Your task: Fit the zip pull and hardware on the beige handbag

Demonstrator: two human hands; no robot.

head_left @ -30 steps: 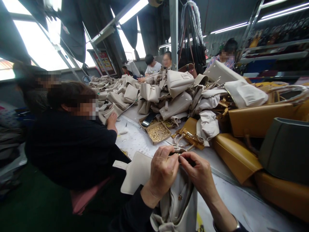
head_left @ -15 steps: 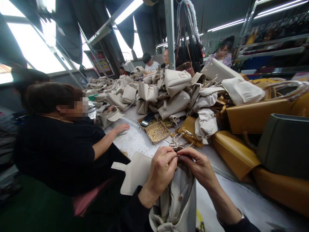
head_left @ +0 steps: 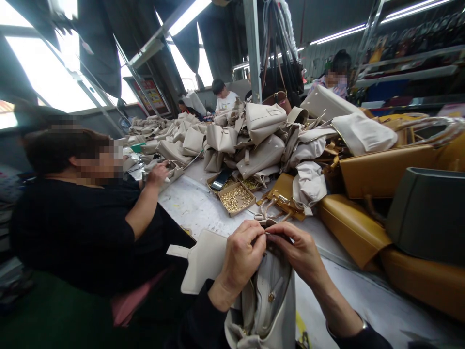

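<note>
A light grey-beige handbag (head_left: pixel 285 310) stands open in front of me, its flap (head_left: pixel 203 264) hanging out to the left. Inside, a zipped pocket with a gold-coloured zipper pull (head_left: pixel 271 296) shows. My left hand (head_left: pixel 241 257) is closed, its fingertips pinching at the bag's far end. Opposite it, my right hand (head_left: pixel 296 245) pinches the same spot, with thumb and fingers pressed together. The fingertips of both hands meet there; any small part between them is too small to make out.
Beyond my hands lies a cardboard tray (head_left: pixel 235 213) of small gold-coloured studs, beside a dark phone (head_left: pixel 221 180). A heap of beige bags (head_left: pixel 265 121) covers the far table. Mustard bags (head_left: pixel 352 228) and a dark grey bag (head_left: pixel 428 213) stand right. A co-worker (head_left: pixel 72 218) sits left.
The co-worker on the left has lifted a hand from the table to a beige bag and leaned slightly away. My hands stay pinched at the same spot on the handbag.
</note>
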